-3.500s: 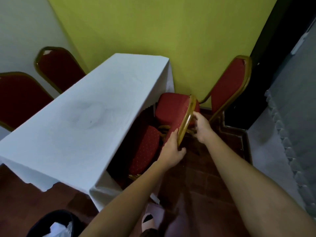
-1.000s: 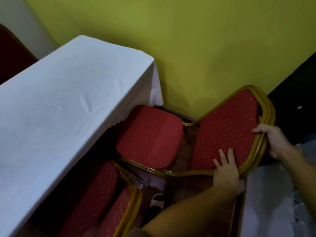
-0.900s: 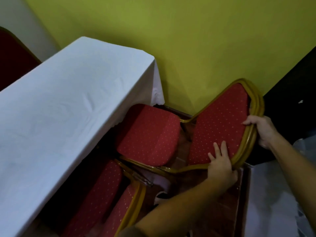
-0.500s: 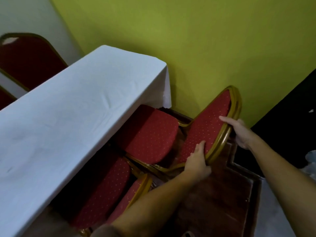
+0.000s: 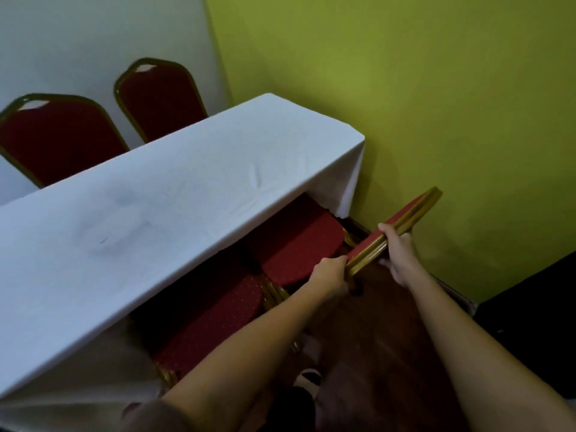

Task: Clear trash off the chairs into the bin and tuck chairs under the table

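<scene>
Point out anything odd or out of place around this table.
The tablecloth has a faint grey smudge mid-table and is rucked up over the near chairs. Both hands, left and right, grip the end chair's backrest, which looks edge-on. No trash shows.

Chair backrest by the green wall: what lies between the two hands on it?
Only a bare stretch of the backrest's gold frame separates the left hand from the right hand, as the head view shows.
</scene>
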